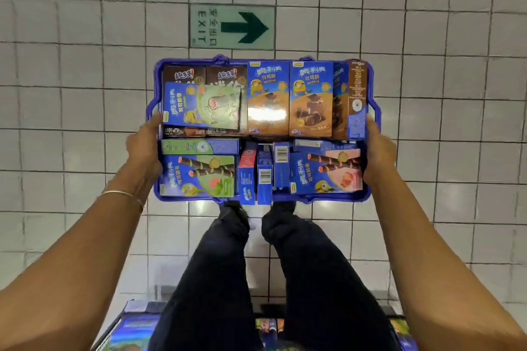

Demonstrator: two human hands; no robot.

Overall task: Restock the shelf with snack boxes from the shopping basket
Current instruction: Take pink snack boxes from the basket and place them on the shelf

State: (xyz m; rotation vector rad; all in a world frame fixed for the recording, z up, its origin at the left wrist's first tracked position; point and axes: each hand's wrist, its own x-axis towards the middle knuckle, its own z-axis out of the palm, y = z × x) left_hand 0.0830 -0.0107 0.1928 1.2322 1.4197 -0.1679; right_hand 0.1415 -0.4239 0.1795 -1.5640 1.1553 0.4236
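A blue plastic shopping basket (373, 88) sits low in front of me over the white tiled floor, packed with several snack boxes. Blue and brown cocoa boxes (310, 98) fill the far row, beside a blue and green box (202, 105) and dark brown boxes (184, 74). A pink and blue box (328, 171) and a second green one (196, 175) lie in the near row, with narrow boxes (264, 174) on edge between them. My left hand (144, 148) grips the basket's left side. My right hand (380, 149) grips its right side.
A green exit sign with an arrow (232, 27) is stuck on the floor tiles beyond the basket. My dark-trousered legs (285, 279) and feet stand just behind the basket. Shelf edges with blue boxes (134, 330) show at the bottom of the view.
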